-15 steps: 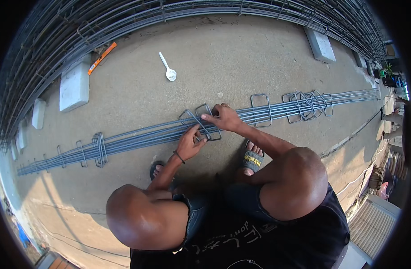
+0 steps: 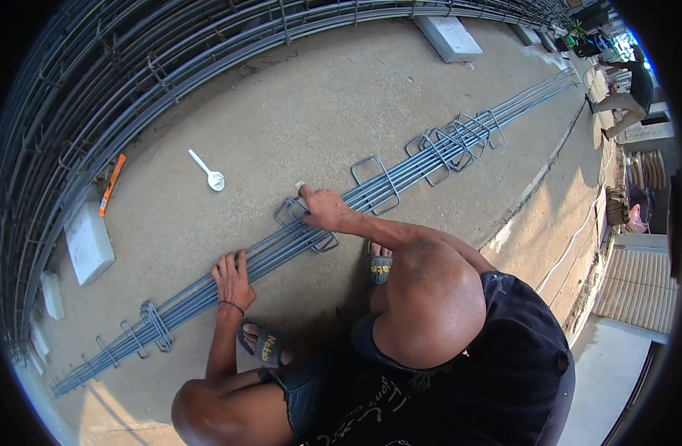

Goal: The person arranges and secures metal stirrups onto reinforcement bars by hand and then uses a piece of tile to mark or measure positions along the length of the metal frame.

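A long bundle of steel rebars (image 2: pixel 278 253) runs across the ground from lower left to upper right, with bent rectangular stirrups around it. My left hand (image 2: pixel 233 282) lies across the bundle, its fingers spread over the bars. Farther right, my right hand (image 2: pixel 326 209) is closed at a pair of overlapping stirrups (image 2: pixel 326 242); its palm and fingers hide part of them. One single stirrup (image 2: pixel 369 169) stands to the right of that hand. Several more stirrups (image 2: pixel 460 141) cluster beyond it, and another tight group (image 2: pixel 156 327) sits left of my left hand.
A stack of tied rebar cages (image 2: pixel 133 82) lines the far side, resting on pale blocks (image 2: pixel 88 241). On the concrete lie a white plastic spoon (image 2: pixel 216 180) and an orange strip-like object (image 2: pixel 112 186). Another person (image 2: pixel 631 93) is at the far right. My sandalled foot (image 2: pixel 270 347) is close to the bundle.
The view has turned and shifted right. My left hand has left the paired stirrups and moved left along the bars. My right hand remains at the pair, which now lies closer together.
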Action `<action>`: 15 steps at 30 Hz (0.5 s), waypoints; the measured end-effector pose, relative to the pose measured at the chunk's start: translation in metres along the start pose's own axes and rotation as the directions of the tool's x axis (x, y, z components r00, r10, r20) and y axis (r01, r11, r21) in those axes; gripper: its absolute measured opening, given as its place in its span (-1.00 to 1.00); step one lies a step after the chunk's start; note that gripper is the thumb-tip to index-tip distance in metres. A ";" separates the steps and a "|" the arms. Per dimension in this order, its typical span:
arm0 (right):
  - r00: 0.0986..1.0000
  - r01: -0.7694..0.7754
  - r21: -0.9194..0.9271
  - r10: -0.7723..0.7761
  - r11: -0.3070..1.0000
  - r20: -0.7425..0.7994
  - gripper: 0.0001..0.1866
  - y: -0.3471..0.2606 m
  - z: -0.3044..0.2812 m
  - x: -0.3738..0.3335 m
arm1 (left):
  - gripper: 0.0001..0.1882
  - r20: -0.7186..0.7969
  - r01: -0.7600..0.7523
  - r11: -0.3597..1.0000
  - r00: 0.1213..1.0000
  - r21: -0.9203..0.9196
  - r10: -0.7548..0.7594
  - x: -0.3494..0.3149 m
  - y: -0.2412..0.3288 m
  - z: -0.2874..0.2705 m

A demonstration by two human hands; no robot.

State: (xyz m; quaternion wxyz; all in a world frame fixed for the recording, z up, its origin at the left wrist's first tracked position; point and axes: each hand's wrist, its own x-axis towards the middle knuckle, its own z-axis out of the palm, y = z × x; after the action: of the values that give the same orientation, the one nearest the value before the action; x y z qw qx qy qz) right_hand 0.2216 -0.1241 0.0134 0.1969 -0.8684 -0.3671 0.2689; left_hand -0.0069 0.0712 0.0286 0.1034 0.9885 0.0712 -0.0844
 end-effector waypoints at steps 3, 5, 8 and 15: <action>0.975 -0.140 -0.033 0.132 0.990 -0.180 -0.48 0.066 -0.036 -0.023 | -0.17 -0.040 0.019 0.999 0.999 0.028 -0.018 0.006 0.009 0.007; 0.941 -0.230 -0.029 0.215 0.973 -0.261 -0.47 0.114 -0.070 -0.039 | -0.26 0.027 0.118 0.993 0.993 0.007 -0.118 0.016 0.012 0.011; 0.937 -0.309 -0.087 0.287 0.947 -0.200 -0.48 0.158 -0.119 -0.052 | -0.33 0.067 0.161 0.986 0.984 0.033 -0.163 0.017 0.007 0.009; 0.950 -0.232 -0.093 0.205 0.968 -0.235 -0.44 0.267 -0.167 -0.079 | -0.42 0.030 0.139 0.990 0.990 0.015 -0.140 0.015 -0.003 0.001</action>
State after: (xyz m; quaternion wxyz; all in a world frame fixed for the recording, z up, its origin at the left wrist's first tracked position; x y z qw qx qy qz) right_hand 0.4192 -0.3808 0.0246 0.1538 -0.9387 -0.2594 0.1671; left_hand 0.0071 0.0757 0.0243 0.0920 0.9803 0.1380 -0.1071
